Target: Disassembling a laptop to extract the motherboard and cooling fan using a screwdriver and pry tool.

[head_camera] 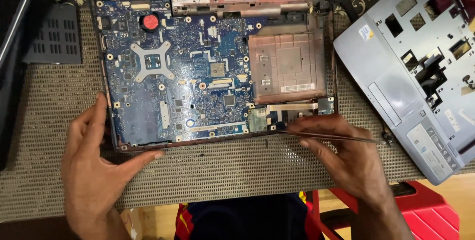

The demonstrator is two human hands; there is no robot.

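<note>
Blue motherboard [188, 72], one; two hands: left hand [94, 166], right hand [341, 151] gripping tweezers [326, 135].

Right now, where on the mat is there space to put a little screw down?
Bare mat shows left of the laptop base, below the dark vent cover. Another strip runs along the near edge, between the left hand and right hand. The right side is crowded by the grey cover.

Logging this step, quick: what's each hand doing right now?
Left hand: open, braced against the laptop base corner.
Right hand: closed on thin tweezers, tip at the blue circuit board edge.
</note>
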